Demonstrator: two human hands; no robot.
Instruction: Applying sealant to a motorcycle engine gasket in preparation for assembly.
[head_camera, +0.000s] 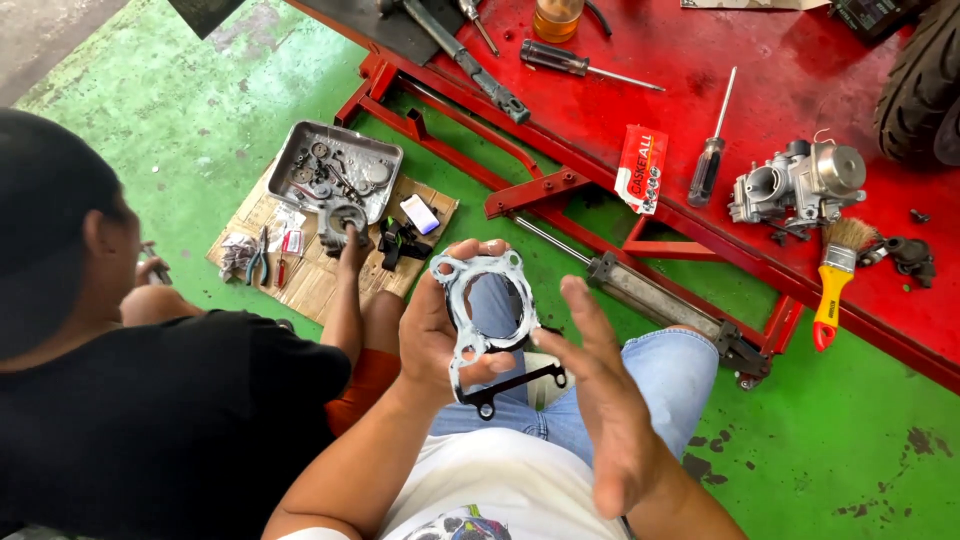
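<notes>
At nine o'clock a co-worker in a black shirt (150, 400) crouches, one hand reaching to a metal part (345, 222) on a sheet of cardboard (310, 280). On that cardboard, at about eleven o'clock from my hands, sits a shallow metal tray (385, 152) holding small gears, washers and other loose metal bits; pliers (259, 257) lie beside it.

My left hand (432, 335) is clamped on a thin grey gasket (470, 300) with one large round opening, thumb across its lower edge and fingers behind. A second, black gasket (520, 385) hangs behind it in the same grip. Both are held over my knees, dead centre.

My right hand (600, 390) stands just beside the gaskets at three o'clock, fingers straight and spread, holding nothing.

At one to two o'clock is the red bench (800, 60) with two screwdrivers (585, 66), a gasket packet (641, 167), a carburettor (800, 185) and a yellow-handled brush (835, 280). At its top edge, a small jar (557, 17) of amber liquid.
</notes>
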